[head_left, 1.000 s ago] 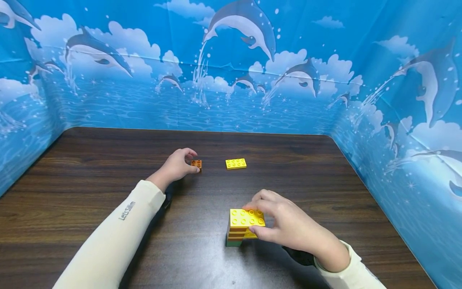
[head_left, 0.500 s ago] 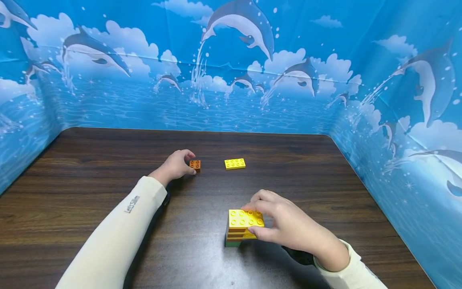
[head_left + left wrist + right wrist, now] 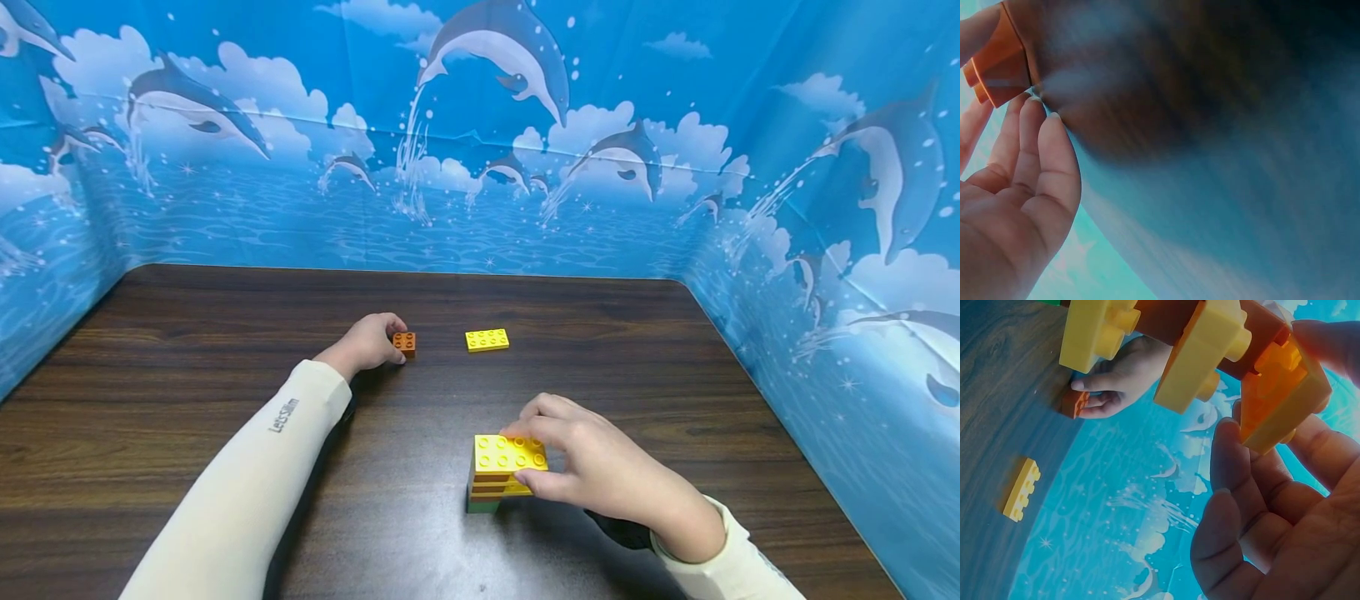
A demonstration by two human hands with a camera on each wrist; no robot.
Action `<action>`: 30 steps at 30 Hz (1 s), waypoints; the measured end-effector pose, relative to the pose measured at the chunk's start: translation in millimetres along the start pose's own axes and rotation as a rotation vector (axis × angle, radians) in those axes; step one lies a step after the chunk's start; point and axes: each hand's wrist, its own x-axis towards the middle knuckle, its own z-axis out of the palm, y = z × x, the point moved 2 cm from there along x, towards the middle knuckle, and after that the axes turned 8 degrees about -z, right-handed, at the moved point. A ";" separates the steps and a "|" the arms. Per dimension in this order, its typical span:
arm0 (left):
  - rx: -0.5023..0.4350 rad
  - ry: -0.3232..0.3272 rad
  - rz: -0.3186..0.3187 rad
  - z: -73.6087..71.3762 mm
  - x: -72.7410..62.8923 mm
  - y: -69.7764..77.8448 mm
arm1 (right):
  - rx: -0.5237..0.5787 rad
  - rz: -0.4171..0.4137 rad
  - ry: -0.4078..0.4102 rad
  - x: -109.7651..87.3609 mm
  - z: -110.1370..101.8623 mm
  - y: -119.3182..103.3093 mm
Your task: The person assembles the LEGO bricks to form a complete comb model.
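Observation:
At the far middle of the table, my left hand pinches an orange two-by-two toy brick between thumb and fingers. The brick sits on the wood, its studs turned toward the left wrist view's left side. Nearer to me stands a tower of toy bricks, with green at its foot and orange and yellow layers above. My right hand grips the topmost yellow brick by its right end, thumb on the near side. In the right wrist view several yellow bricks jut out from the orange ones between them.
A loose yellow two-by-four brick lies right of the orange one. Dark wood-grain tabletop surrounds everything. A blue dolphin-print curtain rises along the table's back and sides.
My left forearm has turned and shifted slightly toward the right, while its fingers stay around the orange brick. The right hand and the tower hold their place.

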 end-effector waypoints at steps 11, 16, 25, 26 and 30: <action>0.028 0.019 0.001 1.0 -0.5 -0.4 | 0.004 -0.007 0.004 -0.2 -0.1 -1.1; 0.026 0.029 0.011 1.2 -3.1 -1.0 | 0.001 -0.017 0.006 0.2 0.9 -1.0; -0.021 0.066 0.068 -4.6 -8.0 0.9 | 0.004 -0.019 0.020 -0.3 0.6 -1.2; -0.027 0.072 0.077 -5.5 -9.0 1.6 | 0.004 -0.014 0.020 -0.4 0.5 -1.3; -0.055 0.091 0.102 -10.2 -15.5 4.2 | 0.006 -0.007 0.015 -0.7 -0.1 -1.6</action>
